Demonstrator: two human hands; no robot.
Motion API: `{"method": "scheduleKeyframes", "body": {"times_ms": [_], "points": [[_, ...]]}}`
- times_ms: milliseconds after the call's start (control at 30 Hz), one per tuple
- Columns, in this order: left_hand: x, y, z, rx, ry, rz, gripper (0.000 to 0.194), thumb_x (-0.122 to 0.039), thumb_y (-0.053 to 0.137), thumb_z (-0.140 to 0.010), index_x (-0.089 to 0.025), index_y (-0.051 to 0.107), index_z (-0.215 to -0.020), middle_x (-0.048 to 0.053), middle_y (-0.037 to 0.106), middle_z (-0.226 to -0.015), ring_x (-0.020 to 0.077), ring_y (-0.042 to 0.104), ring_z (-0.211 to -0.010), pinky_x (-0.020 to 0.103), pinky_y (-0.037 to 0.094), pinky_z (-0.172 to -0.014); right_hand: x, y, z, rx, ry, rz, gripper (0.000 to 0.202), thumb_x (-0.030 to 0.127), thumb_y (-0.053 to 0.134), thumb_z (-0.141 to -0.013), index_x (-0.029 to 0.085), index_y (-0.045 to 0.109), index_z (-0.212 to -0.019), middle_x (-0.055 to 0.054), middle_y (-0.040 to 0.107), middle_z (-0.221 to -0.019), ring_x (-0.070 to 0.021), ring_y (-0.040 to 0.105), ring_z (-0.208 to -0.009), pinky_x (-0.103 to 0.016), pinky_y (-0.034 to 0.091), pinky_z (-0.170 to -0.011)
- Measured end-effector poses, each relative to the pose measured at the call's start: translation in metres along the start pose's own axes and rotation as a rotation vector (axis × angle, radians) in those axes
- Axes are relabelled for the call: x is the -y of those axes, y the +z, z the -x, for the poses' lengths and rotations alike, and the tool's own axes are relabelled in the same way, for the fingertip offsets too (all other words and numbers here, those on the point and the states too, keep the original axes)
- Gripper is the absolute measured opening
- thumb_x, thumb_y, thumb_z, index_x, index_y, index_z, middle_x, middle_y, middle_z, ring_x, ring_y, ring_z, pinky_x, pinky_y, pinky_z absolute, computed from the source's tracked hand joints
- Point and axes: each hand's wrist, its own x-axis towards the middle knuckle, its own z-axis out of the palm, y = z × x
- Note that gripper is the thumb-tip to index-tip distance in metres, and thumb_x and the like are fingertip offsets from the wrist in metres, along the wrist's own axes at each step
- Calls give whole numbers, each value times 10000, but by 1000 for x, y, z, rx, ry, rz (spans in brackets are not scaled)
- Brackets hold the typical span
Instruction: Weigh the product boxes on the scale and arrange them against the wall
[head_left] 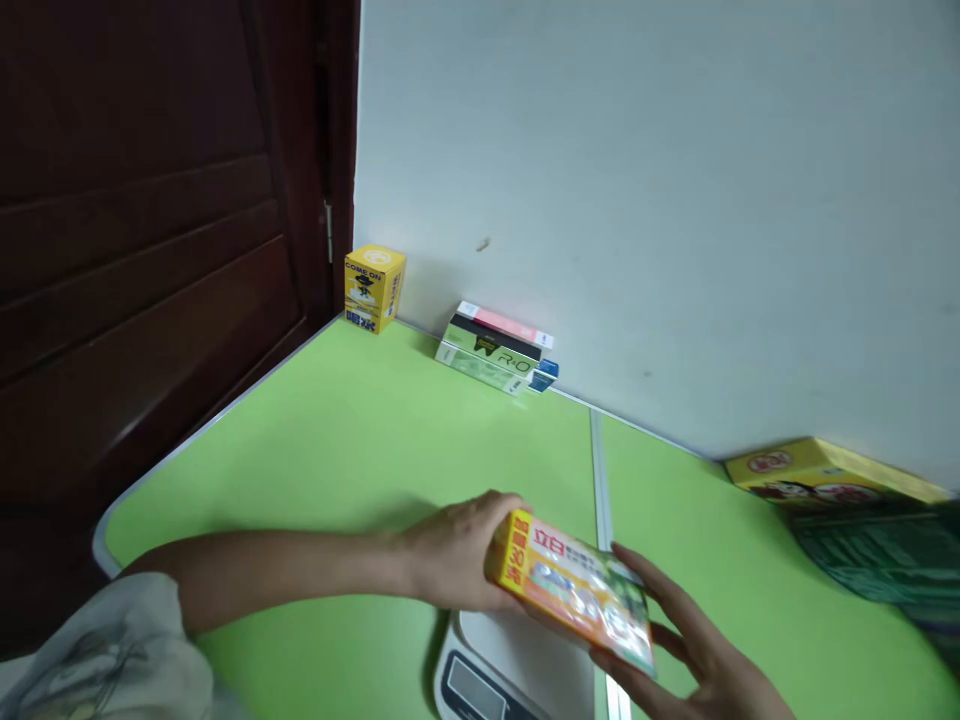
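Note:
Between my two hands is a shiny orange and yellow box [581, 590], tilted, with Chinese print on its face. My left hand [469, 550] wraps round its left end, thumb side up. On the right end, the fingers of my right hand [690, 640] grip the top and bottom edges. Just below the box lies a white kitchen scale [517, 660], its grey display facing me and part of its plate hidden by the box and my left hand.
On the green table [315, 450], a yellow box [375, 288] stands in the far left corner. Slim toothpaste-like boxes [495, 350] lie stacked against the wall. A larger yellow box [817, 475] and a dark green package [877, 550] sit at right. A dark door [150, 200] borders the left.

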Motion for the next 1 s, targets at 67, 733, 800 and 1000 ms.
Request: {"method": "scheduleKeyframes", "body": {"times_ms": [67, 733, 800, 1000], "points": [[7, -25, 7, -95, 0, 36, 844, -239, 772, -591, -200, 379, -1337, 132, 575, -1247, 280, 578, -1078, 394, 490, -884, 22, 13, -21, 32, -72, 17, 731, 478, 704, -651, 254, 473, -1307, -113, 634, -1227, -279, 701, -867, -341, 614, -645], [135, -173, -29, -988, -124, 355, 581, -358, 475, -880, -206, 290, -1409, 86, 213, -1547, 201, 172, -1426, 344, 182, -1150, 167, 232, -266, -158, -240, -243, 652, 290, 724, -555, 95, 476, -1125, -187, 584, -1121, -300, 573, -1033, -431, 456, -925], [131, -179, -36, -990, -113, 370, 556, -386, 432, -904, -220, 288, -1416, 69, 211, -1551, 198, 180, -1424, 344, 162, -1155, 174, 244, -270, -211, -245, -242, 662, 298, 705, -593, 51, 460, -1156, -225, 558, -1141, -312, 543, -1074, -424, 427, -961], [129, -200, -48, -1046, -67, 429, 588, -406, 370, -927, -222, 199, -1459, 68, 206, -1552, 207, 260, -1398, 336, 235, -1130, 174, 264, -262, -194, -323, -276, 634, 292, 636, -670, 98, 405, -1227, -201, 504, -1207, -327, 469, -1156, -474, 388, -1003]]}}
